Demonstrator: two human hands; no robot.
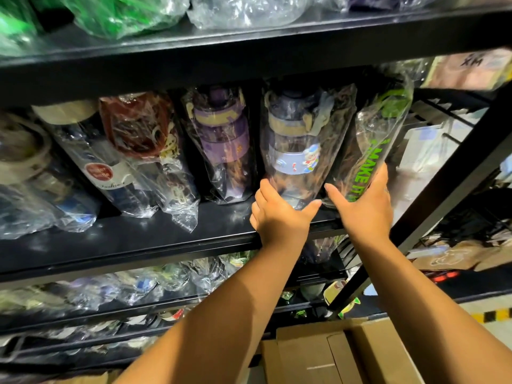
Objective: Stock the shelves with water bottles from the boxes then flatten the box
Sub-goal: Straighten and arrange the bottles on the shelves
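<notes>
- Cartoon bottle (293,151) stands on the shelf (138,236), its base clasped by our left hand (279,212).
- Green-lettered bottle (371,151), just beside it, sits gripped in our right hand (363,209), fingers (382,173) wrapped round.
- Stocking, we judge: next we seat both, release, then reach for the box (332,356) below our wrists.

view: head-worn, single, wide-angle | faces: forward and down – at the shelf (133,239) front edge | range: close

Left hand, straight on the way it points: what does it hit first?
The left hand grips the blue cartoon bottle, so it meets that first; behind it the shelf looks dark, depth unclear.
</notes>
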